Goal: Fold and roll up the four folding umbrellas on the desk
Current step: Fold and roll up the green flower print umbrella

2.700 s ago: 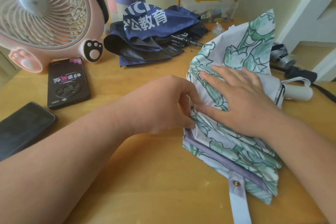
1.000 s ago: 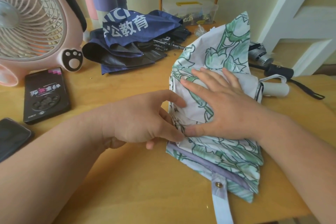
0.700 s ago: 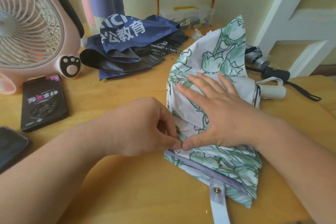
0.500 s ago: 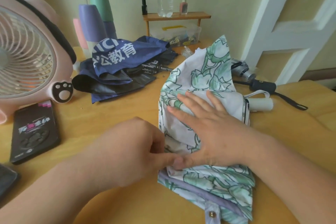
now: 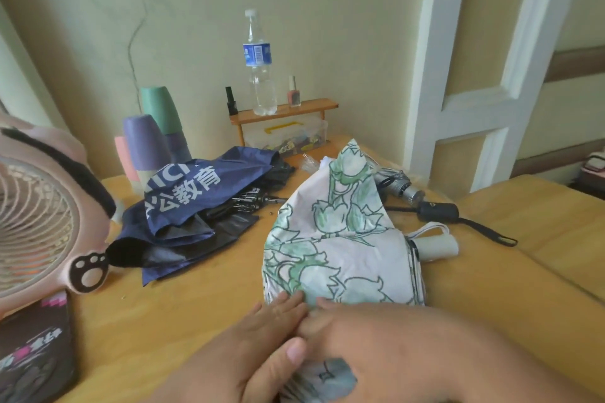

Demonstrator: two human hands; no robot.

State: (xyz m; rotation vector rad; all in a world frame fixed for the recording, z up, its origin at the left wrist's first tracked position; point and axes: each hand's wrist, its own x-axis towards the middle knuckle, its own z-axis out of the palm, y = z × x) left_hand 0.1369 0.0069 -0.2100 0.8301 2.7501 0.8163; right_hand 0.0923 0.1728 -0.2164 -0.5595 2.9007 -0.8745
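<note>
At desk centre: floral umbrella (image 5: 340, 255), white canopy with green print, collapsed and loosely bunched on the wooden desk (image 5: 183, 304). Rises to a soft peak on the far side and ends at the right in a white handle (image 5: 438, 247) with a wrist loop, lying on the wood.

At the near edge: left hand (image 5: 262, 337) and right hand (image 5: 376, 347), touching each other over the canopy's near end. Left fingers (image 5: 281, 303) nearly straight, tips on the fabric edge, thumb laid flat on a bunched fold — presses rather than pinches, as far as shows. Right hand blurred, back uppermost, covers the fabric (grip cannot be told).

Left of the floral canopy, apart from it: navy umbrella (image 5: 203, 186) with white lettering, slack and unrolled, black lining and ribs showing. Behind the floral canopy's right side: silver umbrella (image 5: 397, 185), partly hidden, and just beside it a black handle (image 5: 438, 211) with a strap trailing right.

Far left: pink fan (image 5: 39, 229) with a paw mark — before it a black box (image 5: 36, 350), cut by the frame edge. Against the wall: stacked cups (image 5: 145, 141) and a small wooden shelf (image 5: 311, 106) carrying a water bottle (image 5: 260, 75), a nail polish bottle (image 5: 293, 95) and a small black bottle (image 5: 231, 103), above a clear plastic box (image 5: 288, 137).
</note>
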